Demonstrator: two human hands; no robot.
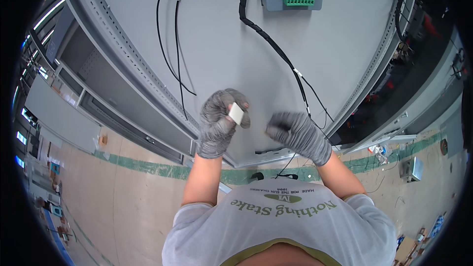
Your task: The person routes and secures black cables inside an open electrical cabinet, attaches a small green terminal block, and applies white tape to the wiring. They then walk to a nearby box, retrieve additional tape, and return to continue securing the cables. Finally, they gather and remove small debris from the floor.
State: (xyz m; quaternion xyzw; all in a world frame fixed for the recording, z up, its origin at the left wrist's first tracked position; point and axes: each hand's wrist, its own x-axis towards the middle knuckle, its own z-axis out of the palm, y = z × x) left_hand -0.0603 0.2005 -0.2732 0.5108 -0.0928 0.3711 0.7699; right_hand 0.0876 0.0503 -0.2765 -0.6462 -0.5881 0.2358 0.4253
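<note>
Between the thumb and bent fingers of my left hand (219, 120) is a small white square piece (236, 114), one flat face turned up. A grey striped glove covers this hand, leaving the thumb and some fingertips bare. My right hand (301, 135), in a matching glove, is a short way to the right with its fingers curled and pressed together. Whatever its fingertips may hold is too small to make out. Both hands are in front of the grey metal panel (217, 34) of a cabinet. A thin black cable (315, 93) runs down close to my right hand.
A grey module with a green terminal block (298, 0) is mounted at the top. A thick wrapped cable (266, 42) descends from beside it. Two loose black cables (178, 29) hang at the left. Perforated cabinet rails (123, 44) flank the panel. A metal box (411, 169) stands on the floor at right.
</note>
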